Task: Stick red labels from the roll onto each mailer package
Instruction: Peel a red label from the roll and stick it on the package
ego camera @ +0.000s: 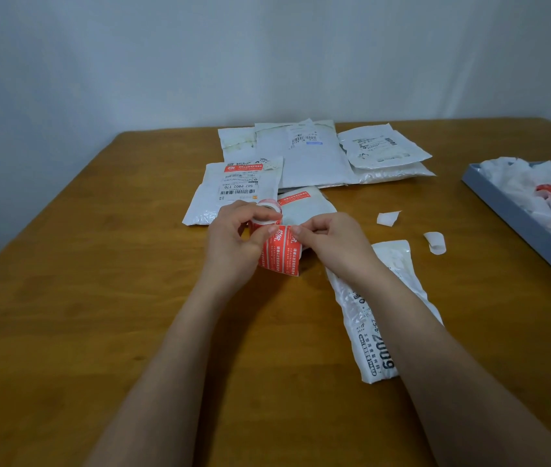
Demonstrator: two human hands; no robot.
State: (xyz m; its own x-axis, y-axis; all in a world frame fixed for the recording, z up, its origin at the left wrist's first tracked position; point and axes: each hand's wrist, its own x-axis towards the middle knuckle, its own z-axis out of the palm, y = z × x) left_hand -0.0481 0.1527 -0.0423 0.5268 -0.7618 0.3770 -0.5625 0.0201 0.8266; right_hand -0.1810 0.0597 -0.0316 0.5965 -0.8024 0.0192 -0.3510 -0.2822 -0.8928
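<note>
Nearest the person, a crinkled white plastic mailer package with bold black print point(373, 318) lies on the brown wooden bench point(99, 298), partly under the right forearm and just right of the roll; no red label shows on what can be seen of it.

Above the bench's middle, the left hand point(233, 237) grips the small roll of red printed labels point(267, 214), fingers curled round it, while a strip of red labels on white backing point(279, 252) hangs down from the roll. The right hand point(329, 239) pinches the strip's upper edge beside the roll. The labels look thin, light and limp, and likely to curl or stick to themselves, so a corner is the sensible place to lift one, with the roll held steady.

Right of the roll lie two curled white backing scraps point(388, 218), and further right a grey tray of crumpled white and red waste point(503, 210) sits at the bench's edge.

Beyond the roll, a white mailer with a barcode and red label point(233, 187) lies flat, with a stack of further white mailers point(314, 156) behind it. Left of the roll the bench gives broad open room; the far edge meets the wall.
</note>
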